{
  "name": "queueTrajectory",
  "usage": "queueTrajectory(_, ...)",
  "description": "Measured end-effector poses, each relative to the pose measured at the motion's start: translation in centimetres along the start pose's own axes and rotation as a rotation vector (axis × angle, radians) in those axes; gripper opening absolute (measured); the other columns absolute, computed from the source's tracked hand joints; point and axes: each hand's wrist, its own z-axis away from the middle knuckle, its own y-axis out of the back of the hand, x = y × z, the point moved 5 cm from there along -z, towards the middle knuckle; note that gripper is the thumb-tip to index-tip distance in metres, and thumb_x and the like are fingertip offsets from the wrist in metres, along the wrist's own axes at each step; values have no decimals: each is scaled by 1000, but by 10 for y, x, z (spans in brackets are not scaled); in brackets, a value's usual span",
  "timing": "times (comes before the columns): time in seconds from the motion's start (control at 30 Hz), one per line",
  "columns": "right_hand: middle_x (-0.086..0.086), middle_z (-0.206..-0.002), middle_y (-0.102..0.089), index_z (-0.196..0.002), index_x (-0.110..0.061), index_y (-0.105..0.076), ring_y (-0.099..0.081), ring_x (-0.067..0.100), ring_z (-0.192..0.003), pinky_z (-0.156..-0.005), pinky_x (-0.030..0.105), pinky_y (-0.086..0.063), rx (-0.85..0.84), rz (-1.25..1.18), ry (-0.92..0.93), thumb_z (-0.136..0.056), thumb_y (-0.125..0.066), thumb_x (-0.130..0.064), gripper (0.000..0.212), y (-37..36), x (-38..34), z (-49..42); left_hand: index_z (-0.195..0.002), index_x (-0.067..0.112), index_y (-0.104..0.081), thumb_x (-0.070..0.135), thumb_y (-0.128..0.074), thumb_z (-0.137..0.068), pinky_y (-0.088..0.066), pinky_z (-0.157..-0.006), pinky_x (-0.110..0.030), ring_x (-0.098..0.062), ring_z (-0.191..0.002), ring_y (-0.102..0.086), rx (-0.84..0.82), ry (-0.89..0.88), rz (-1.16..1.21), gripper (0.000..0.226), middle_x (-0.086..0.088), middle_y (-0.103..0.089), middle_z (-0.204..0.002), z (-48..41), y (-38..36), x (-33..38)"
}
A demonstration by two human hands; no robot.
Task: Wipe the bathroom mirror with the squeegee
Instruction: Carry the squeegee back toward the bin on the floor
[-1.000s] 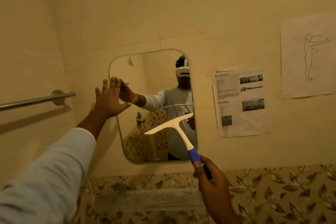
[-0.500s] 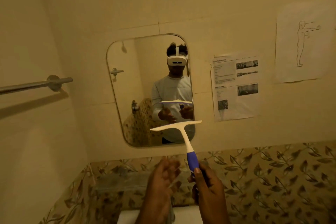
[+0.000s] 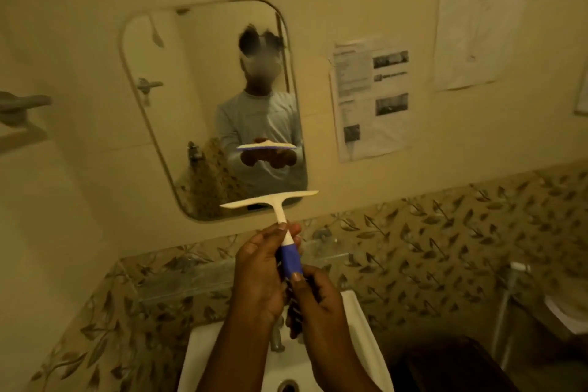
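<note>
Two hands share one tool just now: the left hand (image 3: 257,267) curls round the pale neck and upper grip of the squeegee (image 3: 275,200), and the right hand (image 3: 313,296) closes on the blue end of the handle just beneath it, thumb laid on top. Directly below the hands sit the white sink (image 3: 359,328) and its tap (image 3: 276,339). The blade stands level above the hands, clear of the glass, in front of the mirror's lower edge. I'd judge that no stroke is in progress; this looks like a regrip or a pause, and the blade must be lifted and pressed on before any wiping counts. Whether the mirror (image 3: 191,105) beyond the hands has had a pass already I cannot tell, as the picture is soft and shows no streaks or drops. A clear shelf (image 3: 191,280) juts out between sink and mirror, left of the hands, and could catch a low stroke. Further off, a towel rail (image 3: 22,105) lies far left of the hands, and a printed sheet (image 3: 370,99) hangs beside the mirror's right edge, near enough to snag.
</note>
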Motion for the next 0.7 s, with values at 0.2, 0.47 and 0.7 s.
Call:
queueTrajectory(0.2, 0, -81, -72, -106, -38, -72, -61, 14, -62, -52, 27, -49, 68, 36, 1, -103, -59, -41, 13, 20, 12, 24, -97, 6, -77, 19, -59, -102, -59, -57, -22, -8, -66, -73, -50, 114, 19, 22, -5, -79, -84, 4, -4, -33)
queueTrajectory(0.47, 0, -86, -72, -106, -22, -70, -61, 17, -65, -56, 31, -49, 193, 130, -73, -104, -59, -33, 15, 121, 27, 34, -113, 10, -74, 20, -61, -101, -63, -77, -30, -13, -88, -76, -142, 195, 3, 20, -6, -80, -104, 26, -49, -115)
queueTrajectory(0.7, 1, -88, -74, -107, -26, -74, -69, 17, -76, -68, 32, -56, 408, 161, -157, -100, -66, -34, 14, 266, 42, 29, -114, 5, -72, 11, -61, -100, -64, -77, -31, -21, -90, -78, -143, 369, -47, 19, -12, -79, -98, 28, -134, -241)
